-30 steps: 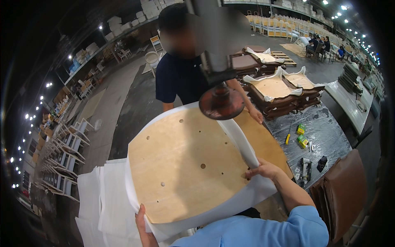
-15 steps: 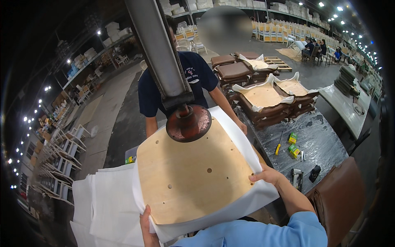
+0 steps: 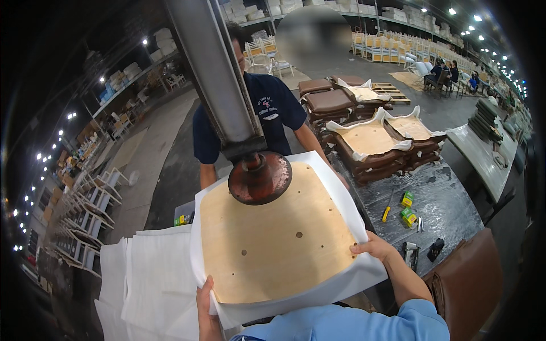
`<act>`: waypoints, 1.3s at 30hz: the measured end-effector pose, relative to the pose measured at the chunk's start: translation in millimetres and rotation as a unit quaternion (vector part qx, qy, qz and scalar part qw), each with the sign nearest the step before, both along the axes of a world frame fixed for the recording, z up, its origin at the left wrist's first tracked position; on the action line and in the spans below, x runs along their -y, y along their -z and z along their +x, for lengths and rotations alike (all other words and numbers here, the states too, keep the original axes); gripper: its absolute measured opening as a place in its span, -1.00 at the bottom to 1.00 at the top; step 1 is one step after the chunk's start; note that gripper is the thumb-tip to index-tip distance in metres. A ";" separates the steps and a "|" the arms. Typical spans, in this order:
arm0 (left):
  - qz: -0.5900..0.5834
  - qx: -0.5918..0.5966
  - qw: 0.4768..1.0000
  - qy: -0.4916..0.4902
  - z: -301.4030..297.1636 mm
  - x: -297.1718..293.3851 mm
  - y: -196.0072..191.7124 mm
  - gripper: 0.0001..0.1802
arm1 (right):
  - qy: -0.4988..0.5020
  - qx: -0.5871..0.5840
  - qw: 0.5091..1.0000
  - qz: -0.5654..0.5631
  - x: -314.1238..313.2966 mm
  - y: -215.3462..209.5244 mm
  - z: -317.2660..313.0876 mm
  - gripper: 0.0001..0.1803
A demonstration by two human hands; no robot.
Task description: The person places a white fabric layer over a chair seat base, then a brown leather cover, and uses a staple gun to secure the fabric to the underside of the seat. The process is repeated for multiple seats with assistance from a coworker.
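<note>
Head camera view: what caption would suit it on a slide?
Two hands, left hand and right hand, grip a white-wrapped plywood seat panel under a round press pad.

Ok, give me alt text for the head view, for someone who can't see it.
Both hands grip a plywood seat board on white padding: the left hand at its near edge, the right hand at its right edge. A round rusty press pad on a metal column sits above the board's far edge, with a co-worker in a dark shirt beyond.

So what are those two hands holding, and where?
The left hand and right hand grip the white-padded plywood seat panel by its near edge and right corner.
</note>
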State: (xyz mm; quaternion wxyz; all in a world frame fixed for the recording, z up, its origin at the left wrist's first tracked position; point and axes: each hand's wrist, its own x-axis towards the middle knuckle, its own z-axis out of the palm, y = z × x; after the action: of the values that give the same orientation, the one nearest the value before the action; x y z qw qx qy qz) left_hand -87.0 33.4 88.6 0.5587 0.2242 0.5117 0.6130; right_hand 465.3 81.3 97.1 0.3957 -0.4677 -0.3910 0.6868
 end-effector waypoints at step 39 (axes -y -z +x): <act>-0.141 0.171 0.969 0.108 6.4 -27.5 71.7 -0.53 | 0.086 0.153 0.981 -0.079 -14.0 50.0 1.9 -0.39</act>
State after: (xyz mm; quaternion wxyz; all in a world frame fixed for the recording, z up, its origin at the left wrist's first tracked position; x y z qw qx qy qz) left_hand -80.7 60.8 16.9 0.7267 0.0888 0.4624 0.5003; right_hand 467.1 95.3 47.1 0.3512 -0.6286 -0.3498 0.5993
